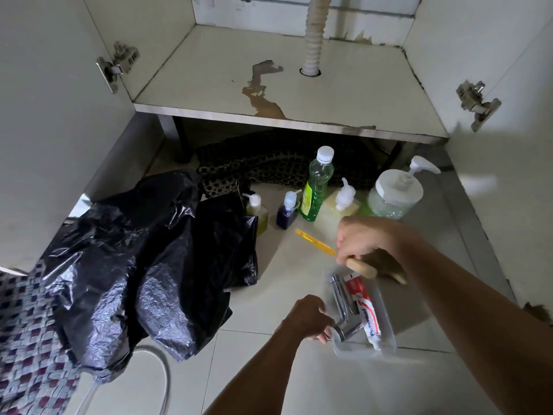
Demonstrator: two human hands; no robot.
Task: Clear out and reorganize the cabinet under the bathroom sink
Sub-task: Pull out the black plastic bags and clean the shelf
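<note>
Already emptying done: cabinet shelf [209,85] bare | bottles waiting at twelve o'clock | left hand [308,319] gripping clear tray [386,333] | right hand [363,239] pinching yellow toothbrush [314,241] and a wooden handle [360,266], refilling it.

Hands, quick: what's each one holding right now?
Left hand: closed on the rim of the clear plastic tray.
Right hand: closed on a yellow translucent toothbrush and a wooden handle.

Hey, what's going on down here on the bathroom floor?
A person is sorting things taken out of the under-sink cabinet. The left hand grips the edge of a clear plastic tray holding a toothpaste tube and metal parts, while the right hand holds a yellow toothbrush and a wooden-handled item over it. Soap bottles stand on the tiles beside a black rubbish bag.
</note>
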